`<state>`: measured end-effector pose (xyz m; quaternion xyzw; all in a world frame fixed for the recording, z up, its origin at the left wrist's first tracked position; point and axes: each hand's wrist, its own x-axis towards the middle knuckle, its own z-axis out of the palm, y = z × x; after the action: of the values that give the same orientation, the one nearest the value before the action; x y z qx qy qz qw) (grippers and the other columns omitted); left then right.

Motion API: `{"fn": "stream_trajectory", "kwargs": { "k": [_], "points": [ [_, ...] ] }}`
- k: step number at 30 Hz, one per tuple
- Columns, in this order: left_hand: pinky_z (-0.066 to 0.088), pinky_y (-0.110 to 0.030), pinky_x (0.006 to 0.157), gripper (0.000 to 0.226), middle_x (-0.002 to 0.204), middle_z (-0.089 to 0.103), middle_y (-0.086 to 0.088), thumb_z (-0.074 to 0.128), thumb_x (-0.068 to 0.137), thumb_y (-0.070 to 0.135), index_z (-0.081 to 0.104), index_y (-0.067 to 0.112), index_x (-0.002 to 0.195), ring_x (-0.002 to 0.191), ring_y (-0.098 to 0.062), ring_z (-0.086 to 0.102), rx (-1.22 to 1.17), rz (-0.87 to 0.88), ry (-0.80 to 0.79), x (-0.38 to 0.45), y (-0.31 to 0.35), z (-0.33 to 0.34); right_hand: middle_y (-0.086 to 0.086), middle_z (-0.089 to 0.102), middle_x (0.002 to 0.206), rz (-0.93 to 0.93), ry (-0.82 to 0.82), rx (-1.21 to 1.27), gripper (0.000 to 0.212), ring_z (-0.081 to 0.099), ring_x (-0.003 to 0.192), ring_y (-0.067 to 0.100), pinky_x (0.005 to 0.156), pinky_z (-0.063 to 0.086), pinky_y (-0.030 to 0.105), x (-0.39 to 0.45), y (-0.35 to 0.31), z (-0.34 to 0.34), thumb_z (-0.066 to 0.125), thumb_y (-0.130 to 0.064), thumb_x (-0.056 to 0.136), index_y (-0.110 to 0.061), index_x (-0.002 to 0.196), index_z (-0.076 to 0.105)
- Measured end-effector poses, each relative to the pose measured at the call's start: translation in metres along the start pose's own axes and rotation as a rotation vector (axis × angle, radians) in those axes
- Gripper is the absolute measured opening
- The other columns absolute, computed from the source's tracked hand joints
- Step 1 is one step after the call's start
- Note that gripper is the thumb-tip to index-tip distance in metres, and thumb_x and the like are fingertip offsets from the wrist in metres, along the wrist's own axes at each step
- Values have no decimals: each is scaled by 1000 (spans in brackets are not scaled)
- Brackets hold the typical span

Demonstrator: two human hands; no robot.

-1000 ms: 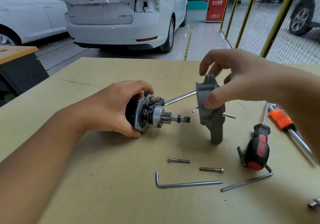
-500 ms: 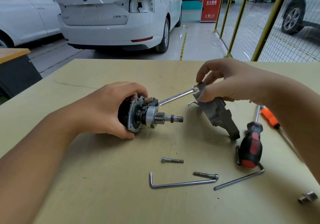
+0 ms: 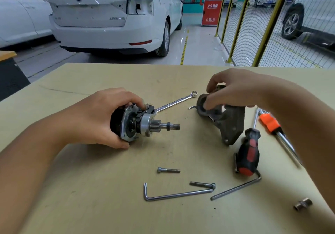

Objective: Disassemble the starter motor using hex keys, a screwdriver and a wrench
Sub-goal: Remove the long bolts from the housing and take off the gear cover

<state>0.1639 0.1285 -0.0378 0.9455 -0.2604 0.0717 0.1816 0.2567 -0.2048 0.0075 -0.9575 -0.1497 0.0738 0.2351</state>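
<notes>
Gripping the cylindrical motor body point(image 3: 134, 125), left hand point(image 3: 101, 118); right hand point(image 3: 241, 90) apparently pinches the rough cast housing point(image 3: 228, 123) on the tabletop point(image 3: 90, 188).

head view, down over table point(image 3: 90, 206)

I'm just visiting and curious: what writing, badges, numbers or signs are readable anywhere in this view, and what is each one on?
"119": bottom of the red cabinet, after two Chinese characters.
Four white Chinese characters, mid-cabinet: too blurred to quote with confidence.
Round emblem on the white car's boot lid: no letters legible.
Chrome lettering, upper right of the boot lid: blurred; looks like "SUPERB", uncertain.
Small badge, lower right of the boot lid: unreadable.
Stamping on the wrench: too small to read.
</notes>
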Motion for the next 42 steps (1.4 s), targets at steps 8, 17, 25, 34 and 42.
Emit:
{"fn": "stream_trajectory", "kwargs": {
  "k": [8,17,25,34,42],
  "points": [
    [50,-28,85,85,117,58,27,88,47,58,54,53,125,111,-3,59,20,27,17,0,-5,2,10,76,87,55,175,360,22,62,56,16,59,50,33,8,18,-33,70,-14,77,-33,85,77],
    [51,-28,87,87,118,58,27,88,47,61,55,53,127,113,-3,59,32,32,6,0,-5,2,6,68,80,160,230,304,21,54,61,20,51,41,26,22,55,-17,80,-42,84,-22,86,75],
    [54,-34,85,84,114,58,25,88,49,60,54,55,127,109,-6,59,64,23,1,0,-8,3,1,62,86,161,257,77,21,56,71,19,52,42,28,29,60,-14,71,-49,89,-28,89,70],
    [52,-43,83,94,112,36,20,81,59,43,30,56,137,101,-13,38,344,-108,-7,0,12,8,1,64,83,274,144,-436,44,60,75,20,76,57,39,25,61,-24,63,-68,82,-25,89,67],
    [56,-42,74,92,118,41,18,80,70,35,25,58,140,99,-17,42,391,-123,-29,0,30,8,6,69,84,330,134,-489,46,64,84,28,84,58,47,20,60,-28,63,-61,86,-16,85,74]
  ]
}}
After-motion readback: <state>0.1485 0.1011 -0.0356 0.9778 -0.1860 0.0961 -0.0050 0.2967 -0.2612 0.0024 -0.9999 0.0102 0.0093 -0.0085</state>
